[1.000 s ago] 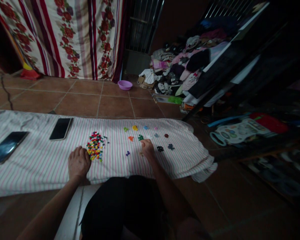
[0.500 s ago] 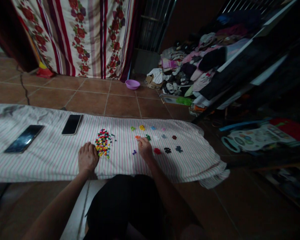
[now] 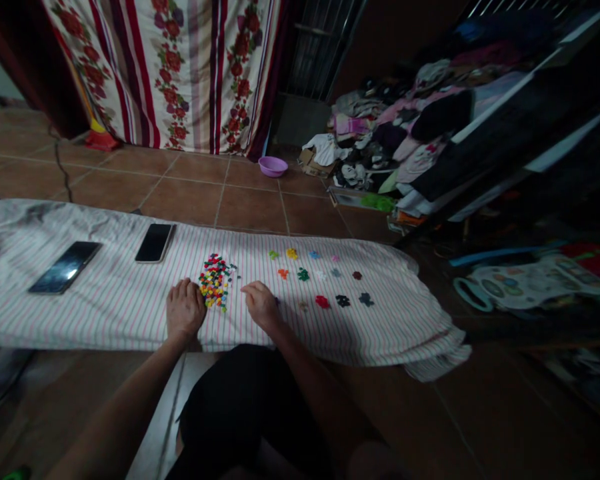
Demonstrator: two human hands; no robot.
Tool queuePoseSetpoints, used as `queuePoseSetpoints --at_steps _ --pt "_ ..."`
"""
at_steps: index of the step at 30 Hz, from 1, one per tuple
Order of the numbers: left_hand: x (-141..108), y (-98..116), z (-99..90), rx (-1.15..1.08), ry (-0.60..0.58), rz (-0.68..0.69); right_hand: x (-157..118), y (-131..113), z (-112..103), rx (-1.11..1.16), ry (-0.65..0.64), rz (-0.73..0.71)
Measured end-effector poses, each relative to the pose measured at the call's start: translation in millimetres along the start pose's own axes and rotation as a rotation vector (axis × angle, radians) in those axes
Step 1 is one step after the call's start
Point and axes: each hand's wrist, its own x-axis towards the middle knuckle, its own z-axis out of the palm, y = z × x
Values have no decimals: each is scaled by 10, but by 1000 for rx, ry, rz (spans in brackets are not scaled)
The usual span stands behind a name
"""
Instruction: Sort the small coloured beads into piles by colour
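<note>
Mixed pile (image 3: 213,283) of small pieces sits on the cloth-covered worktop (image 3: 130,300), in front of the person. Colours: red, yellow, orange and green dominant, with some white and dark bits at the right edge. Pieces lie loose, roughly one tall heap-shape in outline; individual form too small to read.

To the right, single-colour clusters (image 3: 303,274) in three rough rows, among them a yellow cluster (image 3: 291,253), a red cluster (image 3: 322,302) and a black cluster (image 3: 343,301).

Left hand (image 3: 185,309): palm down beside the pile, fingers spread slightly. Right hand (image 3: 261,305): fingers curled, thumb near forefinger, right of pile; cannot tell whether it pinches a piece.

Containers: purple bowl (image 3: 273,167) on the tiled floor, upright; cardboard box (image 3: 310,163) nearby, white cloth (image 3: 324,148) over or in it, cannot tell which.
</note>
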Motion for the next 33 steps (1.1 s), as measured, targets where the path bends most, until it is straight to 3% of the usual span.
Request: queuePoseSetpoints --at_steps 4,8,14,21,33 --pt "4 0 -5 3 1 7 10 -166 100 8 -95 -34" --pt "3 -1 -1 -1 22 11 111 -283 138 -6 -111 37" --pt "-1 -5 19 5 -4 -5 384 -322 182 -81 -113 189" --pt "2 3 -8 6 -26 -4 648 -388 200 -151 -209 283" --pt "1 17 -21 -39 -2 -12 766 -559 248 -218 -243 398"
